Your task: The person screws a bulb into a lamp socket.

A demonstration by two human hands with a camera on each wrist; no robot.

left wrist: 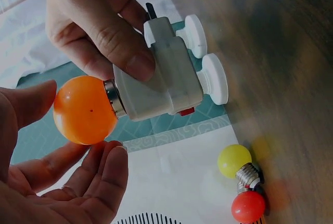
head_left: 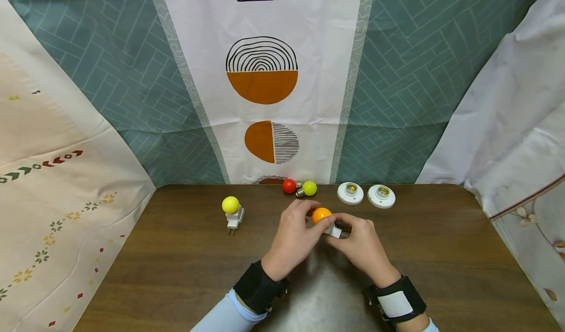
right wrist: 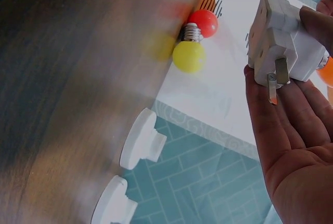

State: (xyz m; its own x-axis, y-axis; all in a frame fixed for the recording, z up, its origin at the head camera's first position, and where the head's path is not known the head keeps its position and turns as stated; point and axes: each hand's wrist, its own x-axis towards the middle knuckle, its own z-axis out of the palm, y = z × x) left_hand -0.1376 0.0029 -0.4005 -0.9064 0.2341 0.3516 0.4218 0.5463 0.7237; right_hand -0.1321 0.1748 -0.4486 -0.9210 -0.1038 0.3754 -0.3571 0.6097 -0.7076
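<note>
In the left wrist view an orange light bulb (left wrist: 85, 110) sits with its metal base at the mouth of a white plug-in lamp socket (left wrist: 158, 81). My left hand (head_left: 291, 236) has its thumb and curled fingers around the bulb. The socket's body is pinched between the thumb and fingers of my right hand (head_left: 364, 246). Two flat metal prongs (right wrist: 281, 71) stick out of the socket in the right wrist view. A small red switch (left wrist: 187, 111) shows on its side. Both hands are above the table's middle; how far the base is threaded in is hidden.
On the brown table (head_left: 185, 273), a yellow bulb (head_left: 230, 204) sits in another white plug-in socket (head_left: 235, 217) at left. A red bulb (head_left: 289, 186) and a yellow-green bulb (head_left: 310, 188) lie at the back edge, left of two round white lamp holders (head_left: 350, 198). Patterned cloth (head_left: 388, 77) hangs behind.
</note>
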